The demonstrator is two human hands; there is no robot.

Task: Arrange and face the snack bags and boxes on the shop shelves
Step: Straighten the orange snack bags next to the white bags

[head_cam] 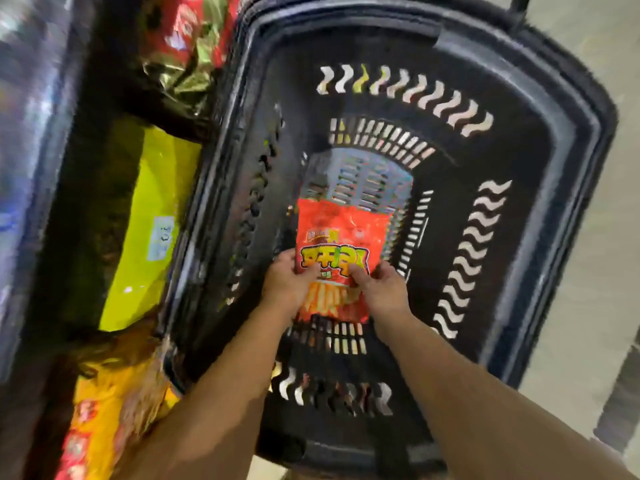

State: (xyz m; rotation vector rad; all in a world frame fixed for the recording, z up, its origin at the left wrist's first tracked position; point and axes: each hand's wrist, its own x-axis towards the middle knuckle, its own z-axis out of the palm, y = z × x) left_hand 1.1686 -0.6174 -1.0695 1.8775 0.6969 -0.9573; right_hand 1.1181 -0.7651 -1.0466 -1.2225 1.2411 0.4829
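Bag (341,233) sits in the basket (585,109) with its long axis running near to far, left hand (287,284) gripping its near-left edge and right hand (384,289) its near-right, both equally close, so it's basically a lift and swing left toward the green bag (145,237).

The basket (568,109) is hard black plastic, matt with a faint sheen along its rim, its walls and bottom pierced with moulded slots. The red snack bag (341,233) is thin glossy film, crinkled and catching the light. On the shelf beside it, the lime-green bag (138,244) and yellow bags (114,410) are shiny plastic film, the crumpled gold-and-red wrapper (187,46) metallic foil.
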